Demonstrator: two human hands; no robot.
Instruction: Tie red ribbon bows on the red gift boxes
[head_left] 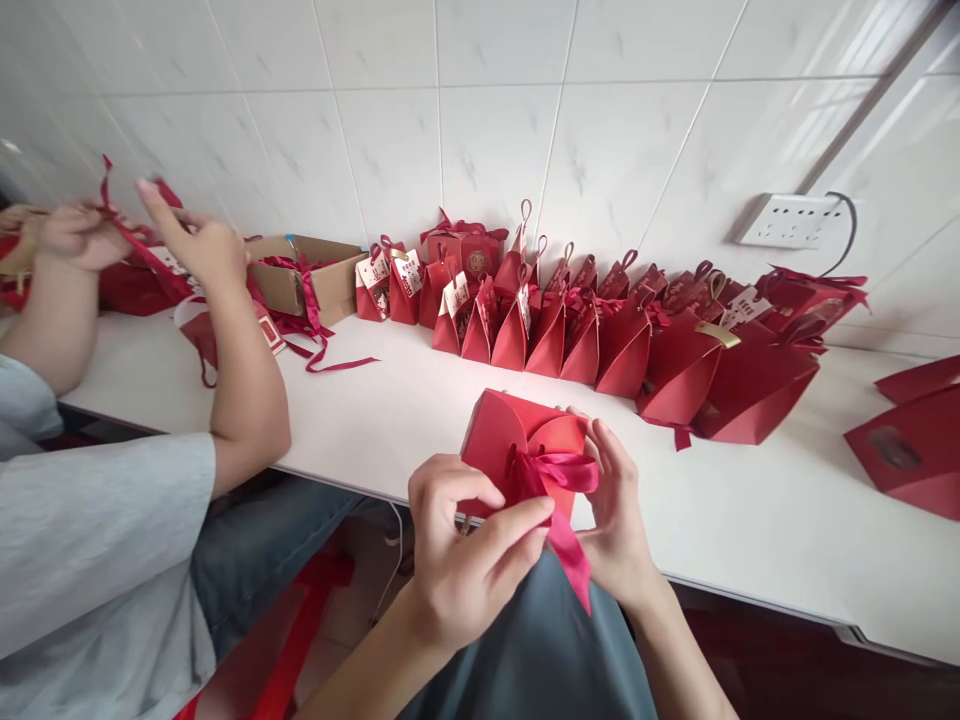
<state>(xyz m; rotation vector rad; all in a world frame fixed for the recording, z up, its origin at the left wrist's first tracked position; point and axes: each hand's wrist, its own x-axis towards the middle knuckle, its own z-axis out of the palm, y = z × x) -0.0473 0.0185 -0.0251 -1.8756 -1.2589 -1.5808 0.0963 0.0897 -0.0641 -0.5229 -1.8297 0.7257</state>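
Observation:
A small red gift box (486, 428) with curved, overlapping flaps is held over the table's front edge, above my lap. A crimson satin ribbon (571, 560) is threaded through its slots, with a loop to the right and a tail hanging down. My left hand (476, 550) is closed at the box's lower left, its fingertips pinching the ribbon near the knot. My right hand (619, 500) grips the box's right side, its fingers by the ribbon loop; part of that grip is hidden behind the box.
Rows of red gift boxes (547, 335) with handles and tags stand along the tiled wall. More red boxes (919, 440) lie at right. A cardboard box (337, 285) holds ribbons. At left, a co-worker's hands (214, 250) handle a ribbon. A power strip (791, 220) hangs on the wall.

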